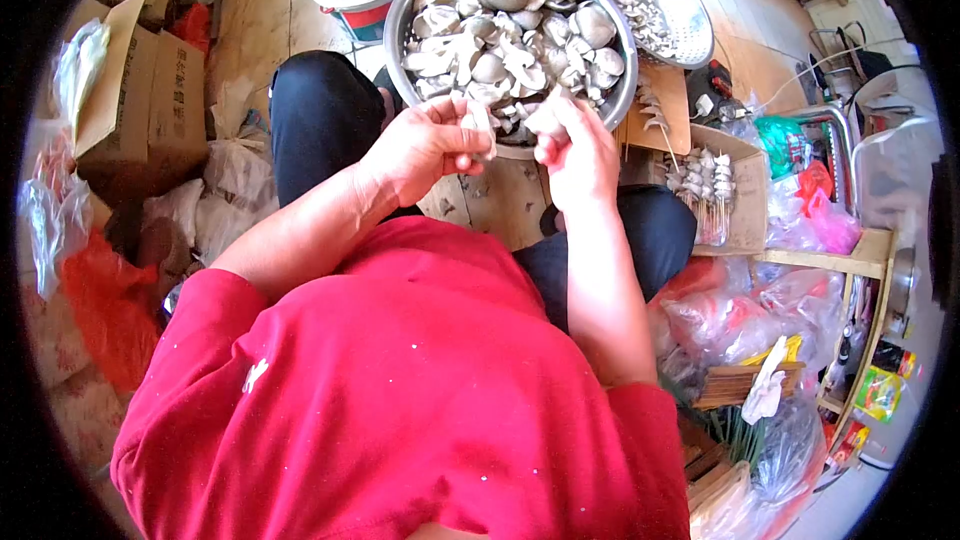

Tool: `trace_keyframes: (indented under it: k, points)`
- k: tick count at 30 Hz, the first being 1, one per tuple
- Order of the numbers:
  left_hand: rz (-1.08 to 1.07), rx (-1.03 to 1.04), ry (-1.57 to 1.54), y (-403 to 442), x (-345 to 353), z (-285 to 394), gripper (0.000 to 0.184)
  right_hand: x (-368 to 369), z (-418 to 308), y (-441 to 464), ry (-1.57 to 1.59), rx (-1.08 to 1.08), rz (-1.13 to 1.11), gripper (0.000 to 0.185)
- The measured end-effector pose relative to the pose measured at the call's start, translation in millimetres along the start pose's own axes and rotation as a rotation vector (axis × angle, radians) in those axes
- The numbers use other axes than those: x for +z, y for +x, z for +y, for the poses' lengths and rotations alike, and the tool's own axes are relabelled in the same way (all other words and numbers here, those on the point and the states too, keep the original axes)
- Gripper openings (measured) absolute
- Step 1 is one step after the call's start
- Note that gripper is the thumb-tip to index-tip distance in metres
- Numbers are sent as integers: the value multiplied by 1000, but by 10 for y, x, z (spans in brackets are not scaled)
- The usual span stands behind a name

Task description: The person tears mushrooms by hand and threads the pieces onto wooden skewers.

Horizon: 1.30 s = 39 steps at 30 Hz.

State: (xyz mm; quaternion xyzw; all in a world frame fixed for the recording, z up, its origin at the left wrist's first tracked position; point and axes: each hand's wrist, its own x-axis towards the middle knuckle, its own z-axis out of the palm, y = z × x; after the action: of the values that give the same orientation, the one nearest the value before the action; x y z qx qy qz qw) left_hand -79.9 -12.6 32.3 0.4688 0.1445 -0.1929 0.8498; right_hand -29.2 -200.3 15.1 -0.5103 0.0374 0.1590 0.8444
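Observation:
A large metal basin full of grey oyster mushrooms stands between my knees. Over its near rim, my left hand is closed on a pale piece of oyster mushroom. Beside it, my right hand pinches another whitish mushroom piece between thumb and fingers. The two pieces are apart. My fingers partly cover both.
Behind the basin, a bucket holds peeled purple onions, and a perforated colander holds small mushroom pieces. Right of my knee, a cardboard box contains threaded skewers. Cardboard boxes and plastic bags line the left.

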Motion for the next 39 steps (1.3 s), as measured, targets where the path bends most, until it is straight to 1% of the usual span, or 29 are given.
trace_keyframes:
  k: [1,2,4,5,6,7,9,10,11,12,13,15,16,18,19,20,22,24,26,28,29,30,32,33,34,36,37,38,39]
  points:
    - [5,-18,-13,-5,1,-7,29,118,-102,58,-81,19,21,23]
    - [10,3,-2,-2,11,-22,29,183,-167,132,-126,4,-65,30]
    - [24,4,24,-14,4,-27,27,260,-284,236,-253,-12,-160,36]
    - [22,7,20,-19,-25,-24,27,273,-312,260,-300,-26,-115,42]
    - [-15,3,13,-12,-69,-13,26,244,-372,281,-373,-33,-84,44]
    - [-51,0,6,1,-90,0,24,192,-434,327,-488,-37,-17,42]
    - [-19,1,-12,11,-88,13,23,61,-540,430,-731,-73,135,37]
    - [13,-3,-27,22,-89,23,22,-131,-513,556,-807,-174,165,35]
    - [29,30,22,44,-82,38,21,-451,-415,766,-922,-243,216,34]
    - [28,30,23,66,-71,71,21,-513,-414,846,-1035,-313,268,32]
    - [47,130,101,97,-59,121,23,-589,-408,893,-1035,-314,271,32]
    - [69,299,238,217,-89,211,27,-664,-438,949,-1424,-417,404,31]
    - [113,341,316,247,-66,314,31,-677,-435,987,-1420,-419,406,31]
    - [191,375,576,429,-178,436,36,-712,-403,1101,-1635,-539,400,29]
    - [224,321,691,433,-143,539,40,-715,-405,1144,-1681,-546,365,31]
    - [228,338,772,547,-272,504,41,-723,-399,1165,-1672,-549,367,31]
    - [225,305,855,560,-272,559,42,-691,-412,1185,-1705,-494,313,29]
    - [227,321,866,557,-322,577,41,-699,-448,1193,-1625,-574,274,20]
    - [222,342,871,558,-323,579,41,-733,-502,1187,-1530,-573,256,18]
    - [270,338,876,526,-273,617,40,-783,-521,1194,-1493,-573,261,19]
    - [255,377,851,499,-214,627,36,-799,-512,1185,-1461,-570,260,20]
    - [256,376,855,465,-152,633,36,-789,-499,1162,-1457,-569,260,20]
    - [203,382,775,413,-45,643,32,-756,-495,1131,-1668,-628,245,24]
    - [183,388,741,405,-30,623,30,-754,-457,1120,-1689,-604,240,28]
    - [169,395,733,375,6,605,30,-763,-449,1117,-1685,-605,241,28]
    - [159,339,757,327,45,563,29,-744,-444,1131,-1704,-533,225,29]
    - [130,338,767,280,72,551,29,-776,-400,1182,-1662,-557,242,24]
    - [130,320,777,257,77,525,27,-791,-388,1191,-1658,-562,238,24]
    - [149,302,766,211,99,503,26,-778,-393,1186,-1637,-593,303,22]
